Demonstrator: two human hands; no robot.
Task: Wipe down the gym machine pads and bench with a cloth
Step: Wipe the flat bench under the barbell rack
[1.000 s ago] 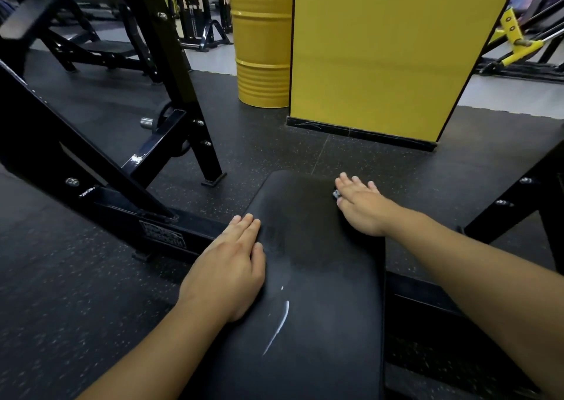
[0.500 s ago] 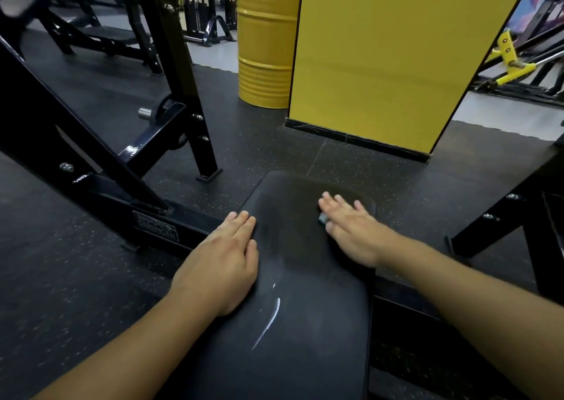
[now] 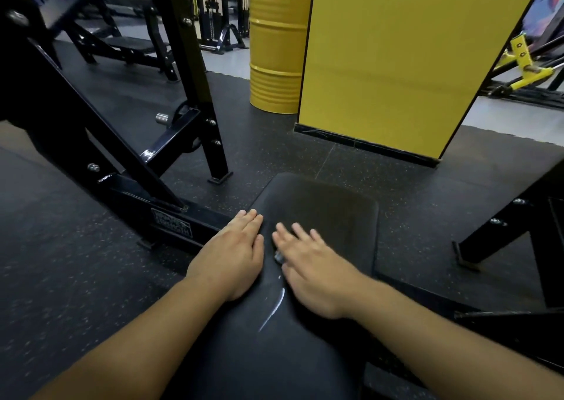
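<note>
A black padded bench runs away from me in the middle of the view, with a pale scuff mark near its centre. My left hand lies flat on the pad's left edge, fingers straight. My right hand presses flat on the pad just beside it, fingers spread and blurred by motion. A small grey cloth peeks out from under the right palm; most of it is hidden.
A black steel machine frame stands left of the bench, and another black leg stands to the right. A yellow pillar and yellow drum stand beyond. Dark speckled rubber floor surrounds the bench.
My right hand has slid with the cloth from the far right part of the pad leftward and nearer, up close to my left hand. The left hand has stayed put.
</note>
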